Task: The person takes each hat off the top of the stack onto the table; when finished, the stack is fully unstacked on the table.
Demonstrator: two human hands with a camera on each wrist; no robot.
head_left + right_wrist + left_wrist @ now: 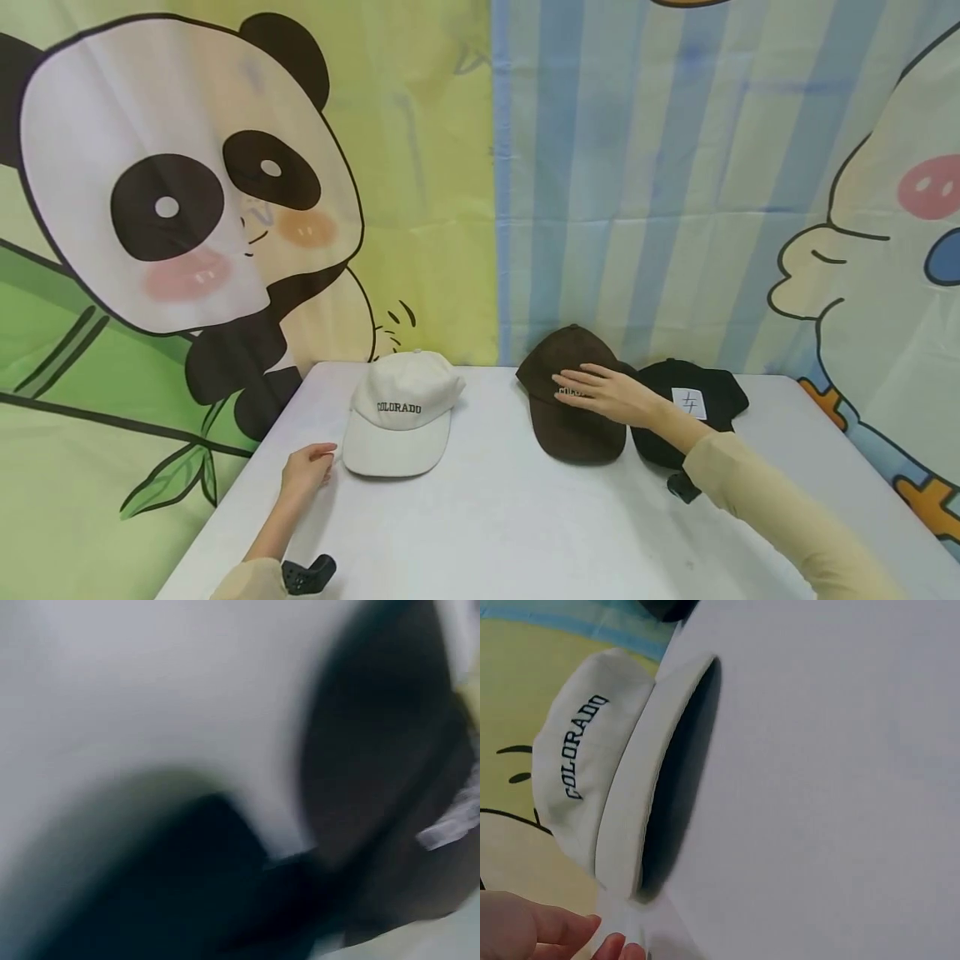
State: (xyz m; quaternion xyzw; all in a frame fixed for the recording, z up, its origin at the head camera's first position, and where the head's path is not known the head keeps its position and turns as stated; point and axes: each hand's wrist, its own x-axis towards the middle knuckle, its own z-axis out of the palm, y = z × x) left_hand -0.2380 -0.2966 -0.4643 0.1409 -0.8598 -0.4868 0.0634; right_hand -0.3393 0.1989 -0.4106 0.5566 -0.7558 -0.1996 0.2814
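Observation:
A white baseball cap (408, 400) lettered COLORADO lies on the left of the table, brim to the front. My left hand (306, 471) rests beside its brim, fingers loosely bent and holding nothing. In the left wrist view, the fingertips (592, 922) are just off the brim's corner. Farther right, a dark brown cap (577, 437) has my right hand (611, 396) over its front, fingers straight and partly hiding its lettering. Behind the right wrist sits a black cap (720, 400) with a white square patch. The right wrist view is blurred, showing the brown cap's brim (375, 750).
All three caps stand along the back of a white table (480, 525). A cloth backdrop (420, 167) with a cartoon panda hangs right behind it. Small black devices are on both wrists, one by the left sleeve (251, 581).

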